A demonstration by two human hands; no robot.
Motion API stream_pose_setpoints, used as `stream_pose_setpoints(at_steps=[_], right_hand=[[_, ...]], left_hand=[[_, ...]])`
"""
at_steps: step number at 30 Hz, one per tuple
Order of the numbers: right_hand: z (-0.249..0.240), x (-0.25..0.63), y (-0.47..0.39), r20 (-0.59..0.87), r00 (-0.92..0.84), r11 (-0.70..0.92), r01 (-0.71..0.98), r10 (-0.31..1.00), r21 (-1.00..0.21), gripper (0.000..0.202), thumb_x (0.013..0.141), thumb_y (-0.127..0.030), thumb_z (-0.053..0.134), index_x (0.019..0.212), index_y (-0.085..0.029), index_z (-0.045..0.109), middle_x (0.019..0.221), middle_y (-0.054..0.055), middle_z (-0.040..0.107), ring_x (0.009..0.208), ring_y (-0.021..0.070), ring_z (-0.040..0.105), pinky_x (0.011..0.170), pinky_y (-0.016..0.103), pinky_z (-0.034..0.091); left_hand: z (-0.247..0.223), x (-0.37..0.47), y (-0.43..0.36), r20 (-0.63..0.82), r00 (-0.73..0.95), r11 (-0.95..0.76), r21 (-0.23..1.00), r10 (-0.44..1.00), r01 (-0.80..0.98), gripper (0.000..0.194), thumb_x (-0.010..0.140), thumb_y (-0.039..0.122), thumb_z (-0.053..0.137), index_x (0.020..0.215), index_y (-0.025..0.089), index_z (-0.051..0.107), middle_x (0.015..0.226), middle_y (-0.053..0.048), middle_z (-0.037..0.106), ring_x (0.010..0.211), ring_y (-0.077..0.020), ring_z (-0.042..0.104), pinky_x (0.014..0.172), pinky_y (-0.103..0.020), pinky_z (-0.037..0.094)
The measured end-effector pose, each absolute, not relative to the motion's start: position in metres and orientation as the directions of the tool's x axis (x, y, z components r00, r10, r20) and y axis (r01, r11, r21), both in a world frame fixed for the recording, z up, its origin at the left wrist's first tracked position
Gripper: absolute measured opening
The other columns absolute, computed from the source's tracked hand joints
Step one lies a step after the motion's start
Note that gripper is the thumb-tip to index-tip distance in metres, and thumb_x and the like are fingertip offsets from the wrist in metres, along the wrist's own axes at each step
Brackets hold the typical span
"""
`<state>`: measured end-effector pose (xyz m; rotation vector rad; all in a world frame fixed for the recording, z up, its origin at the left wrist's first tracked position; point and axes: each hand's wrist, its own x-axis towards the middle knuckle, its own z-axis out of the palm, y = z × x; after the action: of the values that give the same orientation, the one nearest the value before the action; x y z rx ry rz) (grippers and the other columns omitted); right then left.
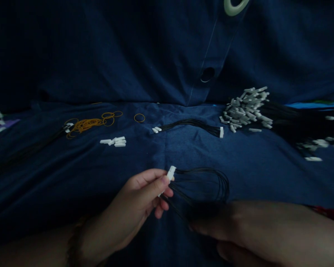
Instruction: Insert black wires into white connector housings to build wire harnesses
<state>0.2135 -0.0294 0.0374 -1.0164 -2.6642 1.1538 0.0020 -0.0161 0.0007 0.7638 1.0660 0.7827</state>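
A white connector (171, 173) is pinched between the thumb and fingers of my left hand (144, 193), low in the middle of the view. Thin black wires (222, 181) run from it to the right and bend back in a loop. My right hand (225, 222) is at the lower right, dark and blurred, near the lower wires; its fingertips are too dim to tell what they hold. Beyond both hands, a separate bundle of black wires (193, 122) lies on the dark blue cloth (183, 154), with white ends on both sides.
Orange rubber bands (89, 125) lie at the left behind several small white pieces (115, 141). One single band (139, 118) lies apart. A heap of white connectors (246, 109) with black wires is at the right. Blue fabric with a dark button (208, 74) rises behind.
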Motion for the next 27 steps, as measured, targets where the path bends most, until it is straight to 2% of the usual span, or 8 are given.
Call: stream_pose_setpoints(at_steps=[4, 8, 13, 16, 20, 27], right_hand=[[0.034, 0.193, -0.021, -0.211, -0.738, 0.338, 0.518, 0.641, -0.786, 0.036, 0.079, -0.006, 0.041, 0.105, -0.022, 0.059, 0.080, -0.001, 0.063, 0.068, 0.0084, 0.058, 0.062, 0.016, 0.042], [0.018, 0.182, -0.020, -0.210, -0.694, 0.170, 0.436, 0.689, -0.884, 0.023, 0.085, -0.015, 0.041, 0.092, -0.017, 0.063, 0.081, 0.000, 0.063, 0.075, 0.0104, 0.057, 0.067, 0.018, 0.042], [0.004, 0.180, -0.024, -0.226, -0.644, 0.037, 0.368, 0.731, -0.929, 0.022, 0.087, -0.025, 0.044, 0.078, -0.014, 0.061, 0.074, 0.002, 0.062, 0.069, 0.0101, 0.055, 0.063, 0.018, 0.042], [0.004, 0.181, -0.024, -0.227, -0.632, 0.034, 0.373, 0.741, -0.927, 0.024, 0.088, -0.026, 0.042, 0.078, -0.014, 0.060, 0.074, 0.002, 0.061, 0.067, 0.0094, 0.054, 0.059, 0.017, 0.041], [0.007, 0.181, -0.024, -0.180, -0.640, 0.124, 0.400, 0.747, -0.908, 0.029, 0.091, -0.027, 0.036, 0.079, -0.013, 0.058, 0.073, 0.002, 0.059, 0.065, 0.0087, 0.053, 0.058, 0.017, 0.040], [0.009, 0.179, -0.024, -0.136, -0.593, 0.164, 0.424, 0.794, -0.891, 0.024, 0.089, -0.023, 0.037, 0.077, -0.013, 0.055, 0.062, -0.001, 0.054, 0.056, 0.0073, 0.047, 0.054, 0.017, 0.037]], left_hand=[[0.000, 0.003, -0.015, -0.419, 0.315, 0.479, 0.866, 0.852, -0.142, 0.014, 0.078, 0.027, 0.058, 0.080, 0.013, 0.060, 0.066, 0.001, 0.059, 0.049, -0.0041, 0.051, 0.040, -0.012, 0.037], [-0.003, 0.003, -0.017, -0.380, 0.322, 0.434, 0.893, 0.867, -0.115, 0.014, 0.078, 0.026, 0.058, 0.081, 0.013, 0.061, 0.066, 0.000, 0.060, 0.049, -0.0051, 0.052, 0.041, -0.013, 0.039], [-0.006, 0.004, -0.018, -0.348, 0.338, 0.403, 0.909, 0.875, -0.108, 0.010, 0.077, 0.022, 0.058, 0.082, 0.013, 0.060, 0.065, 0.001, 0.060, 0.049, -0.0055, 0.053, 0.042, -0.013, 0.041], [-0.006, 0.004, -0.018, -0.351, 0.340, 0.405, 0.909, 0.873, -0.103, 0.011, 0.078, 0.022, 0.057, 0.082, 0.012, 0.059, 0.065, 0.001, 0.060, 0.049, -0.0056, 0.054, 0.042, -0.013, 0.041], [-0.004, 0.004, -0.018, -0.361, 0.336, 0.408, 0.910, 0.870, -0.077, 0.013, 0.079, 0.024, 0.056, 0.084, 0.012, 0.060, 0.067, 0.000, 0.060, 0.052, -0.0067, 0.055, 0.043, -0.014, 0.041], [-0.002, 0.004, -0.018, -0.372, 0.329, 0.415, 0.907, 0.868, -0.069, 0.013, 0.079, 0.024, 0.056, 0.083, 0.013, 0.061, 0.067, 0.001, 0.059, 0.052, -0.0064, 0.054, 0.042, -0.014, 0.040]])
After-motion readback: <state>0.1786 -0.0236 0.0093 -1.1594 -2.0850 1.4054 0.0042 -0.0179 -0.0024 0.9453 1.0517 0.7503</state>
